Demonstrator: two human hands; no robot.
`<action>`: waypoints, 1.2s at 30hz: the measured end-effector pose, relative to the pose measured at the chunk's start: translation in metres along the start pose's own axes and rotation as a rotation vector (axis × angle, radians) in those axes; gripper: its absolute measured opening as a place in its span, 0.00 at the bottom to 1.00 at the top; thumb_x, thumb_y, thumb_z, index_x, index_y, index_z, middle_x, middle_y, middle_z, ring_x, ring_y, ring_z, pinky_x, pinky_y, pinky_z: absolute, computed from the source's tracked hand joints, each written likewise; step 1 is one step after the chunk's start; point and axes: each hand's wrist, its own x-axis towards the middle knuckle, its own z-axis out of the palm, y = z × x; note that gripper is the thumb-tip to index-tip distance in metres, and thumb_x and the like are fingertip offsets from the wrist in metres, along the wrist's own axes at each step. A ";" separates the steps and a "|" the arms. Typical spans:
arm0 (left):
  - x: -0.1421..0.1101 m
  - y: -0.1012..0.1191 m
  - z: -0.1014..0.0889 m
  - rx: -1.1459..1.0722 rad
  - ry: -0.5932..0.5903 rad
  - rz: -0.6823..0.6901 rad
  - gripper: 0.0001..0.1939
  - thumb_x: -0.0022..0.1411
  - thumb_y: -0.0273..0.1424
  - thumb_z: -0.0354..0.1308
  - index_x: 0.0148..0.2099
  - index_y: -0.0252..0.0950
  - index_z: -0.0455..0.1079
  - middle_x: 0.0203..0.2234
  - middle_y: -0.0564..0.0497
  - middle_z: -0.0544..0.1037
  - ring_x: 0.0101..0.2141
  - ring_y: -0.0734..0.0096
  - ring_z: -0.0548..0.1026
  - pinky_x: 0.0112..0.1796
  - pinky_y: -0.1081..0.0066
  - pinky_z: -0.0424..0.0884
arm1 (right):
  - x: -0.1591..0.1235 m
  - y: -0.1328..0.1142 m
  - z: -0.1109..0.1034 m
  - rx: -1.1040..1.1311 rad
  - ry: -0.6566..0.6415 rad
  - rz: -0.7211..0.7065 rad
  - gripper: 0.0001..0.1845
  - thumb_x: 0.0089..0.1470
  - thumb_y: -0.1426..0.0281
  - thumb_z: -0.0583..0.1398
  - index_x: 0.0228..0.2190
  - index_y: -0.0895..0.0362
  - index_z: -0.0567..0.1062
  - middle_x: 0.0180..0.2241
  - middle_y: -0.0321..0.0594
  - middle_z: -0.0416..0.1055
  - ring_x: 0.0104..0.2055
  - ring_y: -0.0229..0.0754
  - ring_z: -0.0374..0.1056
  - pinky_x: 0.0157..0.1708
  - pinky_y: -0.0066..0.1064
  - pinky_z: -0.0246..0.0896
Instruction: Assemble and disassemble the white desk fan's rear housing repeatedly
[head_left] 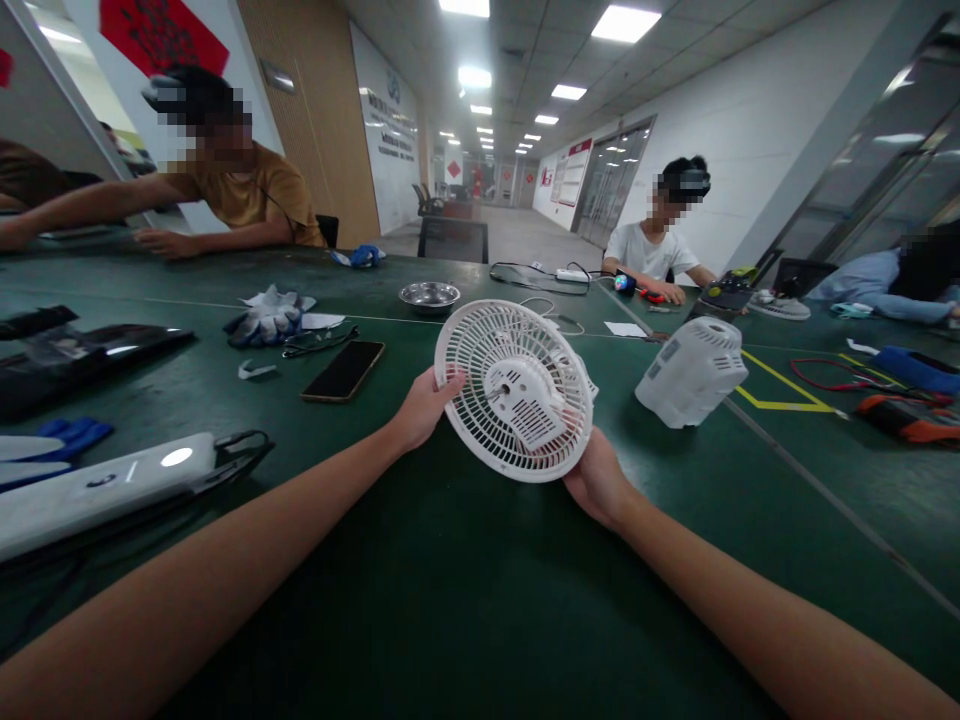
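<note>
A round white fan grille with a slotted motor housing at its centre is held up, tilted, over the green table. On its left rim my left hand is closed, thumb over the front. My right hand grips the lower right edge, its fingers mostly hidden behind the grille. White parts show behind the grille, partly covered. To the right stands a white plastic housing. A metal bowl sits just beyond the grille, and a phone lies left of my left hand.
Gloves, a white device with a strap and a black item lie on the left. A multimeter with red leads is at the right. Across the table, a person in brown and a person in white sit.
</note>
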 end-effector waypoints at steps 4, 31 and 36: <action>0.008 -0.001 -0.007 -0.176 0.077 -0.150 0.10 0.64 0.36 0.67 0.41 0.36 0.74 0.32 0.51 0.79 0.30 0.72 0.76 0.33 0.72 0.73 | 0.006 -0.009 -0.018 -0.161 0.142 -0.109 0.24 0.55 0.53 0.66 0.50 0.49 0.77 0.44 0.39 0.81 0.46 0.52 0.76 0.44 0.44 0.72; 0.002 0.021 -0.010 -0.283 -0.158 -0.567 0.12 0.72 0.23 0.54 0.51 0.22 0.74 0.40 0.35 0.84 0.37 0.61 0.85 0.44 0.63 0.83 | 0.051 -0.019 -0.091 -1.365 0.177 -0.618 0.42 0.53 0.61 0.66 0.66 0.53 0.62 0.62 0.53 0.65 0.64 0.64 0.62 0.62 0.61 0.60; 0.004 0.019 -0.011 -0.282 -0.166 -0.575 0.11 0.72 0.24 0.54 0.50 0.22 0.74 0.40 0.35 0.84 0.37 0.61 0.85 0.44 0.63 0.83 | 0.063 -0.012 -0.104 -1.297 0.182 -0.417 0.48 0.46 0.62 0.68 0.66 0.52 0.60 0.56 0.51 0.72 0.53 0.59 0.73 0.56 0.57 0.67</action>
